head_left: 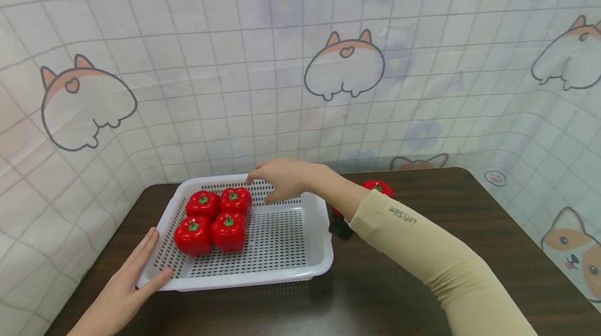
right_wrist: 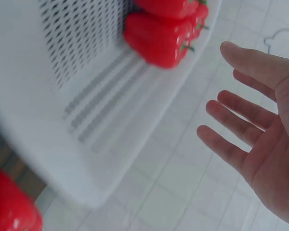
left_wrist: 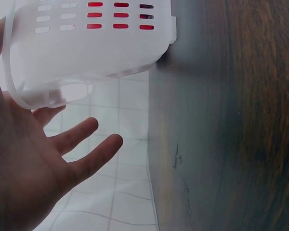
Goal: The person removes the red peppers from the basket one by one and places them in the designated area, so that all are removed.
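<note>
Several red bell peppers with green stems stand grouped in the left half of a white perforated plastic basket. My left hand rests against the basket's left front corner, fingers along the outside and thumb near the front rim. In the left wrist view those fingers are spread beside the basket wall. Above the back part of the basket, my right hand hovers with nothing in it. The right wrist view shows its fingers relaxed and apart from the peppers.
More red peppers lie on the dark wooden table right of the basket, partly hidden by the right forearm. A black object sits beside them. A white gridded cloth with dog drawings hangs behind and at the sides.
</note>
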### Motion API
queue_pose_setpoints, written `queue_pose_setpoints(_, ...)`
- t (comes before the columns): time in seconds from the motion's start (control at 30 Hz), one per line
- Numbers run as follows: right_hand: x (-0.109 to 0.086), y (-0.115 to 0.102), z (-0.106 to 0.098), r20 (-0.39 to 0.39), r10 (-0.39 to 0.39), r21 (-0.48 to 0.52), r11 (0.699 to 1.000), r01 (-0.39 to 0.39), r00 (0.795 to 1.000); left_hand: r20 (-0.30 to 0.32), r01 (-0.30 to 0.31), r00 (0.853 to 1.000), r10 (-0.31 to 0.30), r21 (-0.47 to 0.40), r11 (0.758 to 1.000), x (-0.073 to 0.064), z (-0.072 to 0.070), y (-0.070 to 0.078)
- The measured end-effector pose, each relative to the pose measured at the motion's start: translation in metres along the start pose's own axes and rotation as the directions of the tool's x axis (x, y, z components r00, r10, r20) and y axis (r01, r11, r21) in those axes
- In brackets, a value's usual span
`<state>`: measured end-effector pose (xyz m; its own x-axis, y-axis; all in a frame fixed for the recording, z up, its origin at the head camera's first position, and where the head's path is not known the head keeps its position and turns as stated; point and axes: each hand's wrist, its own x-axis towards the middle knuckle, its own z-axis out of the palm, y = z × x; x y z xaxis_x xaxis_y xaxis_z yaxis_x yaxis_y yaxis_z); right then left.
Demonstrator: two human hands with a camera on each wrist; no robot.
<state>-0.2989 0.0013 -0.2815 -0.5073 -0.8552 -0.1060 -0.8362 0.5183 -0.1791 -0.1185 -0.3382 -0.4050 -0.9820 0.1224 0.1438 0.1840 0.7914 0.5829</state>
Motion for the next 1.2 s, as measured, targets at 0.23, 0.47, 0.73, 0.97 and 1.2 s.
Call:
queue_pose_setpoints(0.23, 0.029, -0.025, 0.016, 0.034, -0.074, 0.028, 0.997, 0.074, 0.997, -0.004, -0.012, 1.000, 0.012, -0.004, 1.000, 0.003, -0.001, 0.001)
queue_pose_setpoints(0.47, 0.047, -0.048, 0.030, 0.088, -0.064, -0.010, 0.998, 0.065, 0.994, 0.011, 0.004, 1.000, -0.004, 0.002, 1.000, 0.001, -0.003, 0.000)
queue_pose_setpoints(0.73, 0.056, -0.061, 0.042, 0.139, -0.018, -0.063, 0.998, 0.026, 0.990, 0.014, 0.013, 1.000, -0.013, 0.016, 1.000, 0.001, -0.004, 0.000)
queue_pose_setpoints(0.97, 0.056, -0.061, 0.053, 0.149, -0.025, -0.057, 0.998, 0.034, 0.989, 0.014, 0.001, 1.000, -0.001, -0.011, 1.000, -0.001, -0.001, -0.002)
queue_pose_setpoints(1.2, 0.053, -0.058, 0.052, 0.139, -0.030, -0.041, 0.998, 0.036, 0.990, 0.012, 0.004, 1.000, -0.004, -0.018, 1.000, -0.001, -0.001, -0.002)
